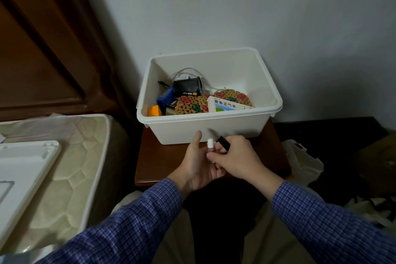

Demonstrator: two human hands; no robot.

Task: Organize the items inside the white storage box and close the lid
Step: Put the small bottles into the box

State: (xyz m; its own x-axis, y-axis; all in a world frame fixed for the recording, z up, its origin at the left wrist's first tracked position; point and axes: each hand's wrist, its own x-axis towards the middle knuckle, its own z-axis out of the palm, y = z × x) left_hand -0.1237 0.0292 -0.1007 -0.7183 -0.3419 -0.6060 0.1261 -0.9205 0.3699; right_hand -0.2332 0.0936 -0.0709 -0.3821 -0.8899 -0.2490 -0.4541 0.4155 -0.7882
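The white storage box point(214, 128) stands open on a brown wooden stand point(162, 163) against the wall. Inside lie two woven coasters point(191, 106), a white medicine carton point(225, 105), a black mesh pouch point(187, 87), a blue item point(165, 97), an orange block point(154, 111) and white cable point(186, 70). In front of the box, my left hand point(196, 165) holds a small white-capped item point(210, 143). My right hand point(237, 161) grips a thin black stick-like item point(224, 142) and touches the left hand's fingers. The white lid point(23, 169) lies on the mattress at left.
A quilted mattress point(81, 156) fills the lower left, a dark wooden headboard point(42, 49) stands behind it. White plastic bags point(304, 163) and dark clutter lie on the floor to the right. My legs are below the stand.
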